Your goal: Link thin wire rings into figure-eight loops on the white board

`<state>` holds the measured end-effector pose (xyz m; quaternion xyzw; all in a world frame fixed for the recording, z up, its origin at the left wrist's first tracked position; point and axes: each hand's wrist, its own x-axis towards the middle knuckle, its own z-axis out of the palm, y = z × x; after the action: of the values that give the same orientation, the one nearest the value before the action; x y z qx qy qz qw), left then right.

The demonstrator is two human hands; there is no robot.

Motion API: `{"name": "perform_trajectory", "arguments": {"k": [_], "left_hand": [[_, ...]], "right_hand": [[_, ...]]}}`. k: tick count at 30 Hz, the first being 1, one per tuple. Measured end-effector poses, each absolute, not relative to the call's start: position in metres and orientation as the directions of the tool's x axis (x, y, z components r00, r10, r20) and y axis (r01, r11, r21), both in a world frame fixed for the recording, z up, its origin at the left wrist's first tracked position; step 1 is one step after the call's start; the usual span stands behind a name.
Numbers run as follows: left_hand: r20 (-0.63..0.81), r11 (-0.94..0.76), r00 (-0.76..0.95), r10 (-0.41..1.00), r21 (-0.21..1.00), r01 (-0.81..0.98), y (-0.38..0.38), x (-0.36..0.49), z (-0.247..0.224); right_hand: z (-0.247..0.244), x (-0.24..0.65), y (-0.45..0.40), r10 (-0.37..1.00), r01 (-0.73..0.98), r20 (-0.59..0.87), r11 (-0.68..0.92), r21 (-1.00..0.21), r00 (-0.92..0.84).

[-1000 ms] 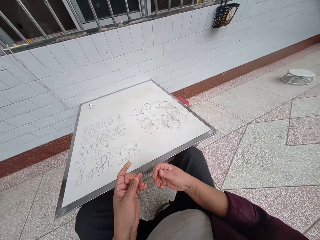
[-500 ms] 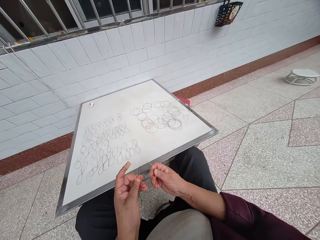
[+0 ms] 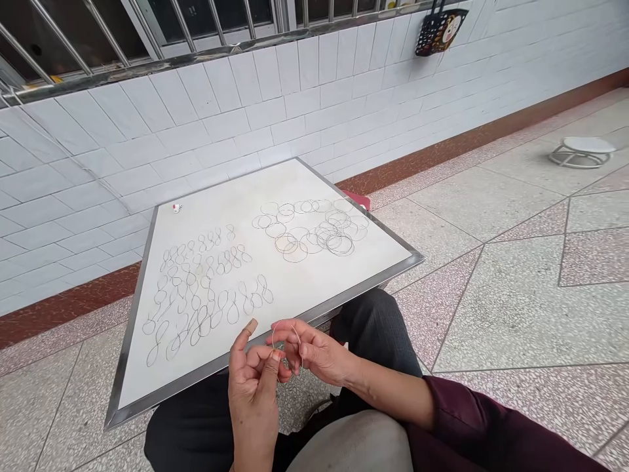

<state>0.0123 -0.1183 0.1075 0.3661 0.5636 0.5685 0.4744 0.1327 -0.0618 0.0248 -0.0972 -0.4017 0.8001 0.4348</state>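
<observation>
We are pinching a wire loop (image 3: 297, 333) with our left hand (image 3: 256, 383) near the desk's (image 3: 246, 190) front edge, curling our right hand (image 3: 319, 354) around it, grip unclear. Figure-eight wires (image 3: 201, 282) are lying on the desk.

On my feed, the left hand (image 3: 256, 387) hides part of the wire (image 3: 297, 333) — I cannot trace its ends. The top edge crops the hanging basket (image 3: 433, 37).

1 L hand (image 3: 255, 387), 1 R hand (image 3: 317, 354), min. 1 held wire (image 3: 297, 335), 10+ rings (image 3: 319, 231), 20+ fig.-8 loops (image 3: 200, 321), 1 tbl (image 3: 304, 282), 1 stool (image 3: 582, 144).
</observation>
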Motion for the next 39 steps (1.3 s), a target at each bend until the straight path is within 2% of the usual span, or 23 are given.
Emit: {"name": "perform_trajectory", "arguments": {"k": [5, 12, 19, 29, 39], "left_hand": [[-0.156, 0.121, -0.235, 0.960, 0.980, -0.157, -0.121, 0.014, 0.109], [-0.163, 0.150, -0.231, 0.959, 0.986, -0.075, -0.126, 0.018, 0.108], [-0.207, 0.221, -0.196, 0.959, 0.974, 0.048, -0.129, 0.017, 0.114], [-0.279, 0.284, -0.132, 0.951, 0.959, 0.022, -0.124, 0.010, 0.115], [-0.239, 0.265, -0.119, 0.964, 0.911, 0.315, -0.120, 0.005, 0.120]], "right_hand": [[0.025, 0.134, -0.060, 0.702, -0.630, 0.268, -0.323, -0.707, -0.660], [0.020, 0.133, -0.060, 0.745, -0.665, 0.279, -0.283, -0.691, -0.606], [0.026, 0.139, -0.058, 0.732, -0.650, 0.264, -0.307, -0.695, -0.628], [0.030, 0.144, -0.059, 0.742, -0.621, 0.264, -0.251, -0.743, -0.616], [0.033, 0.145, -0.057, 0.785, -0.586, 0.224, -0.208, -0.783, -0.578]]}}
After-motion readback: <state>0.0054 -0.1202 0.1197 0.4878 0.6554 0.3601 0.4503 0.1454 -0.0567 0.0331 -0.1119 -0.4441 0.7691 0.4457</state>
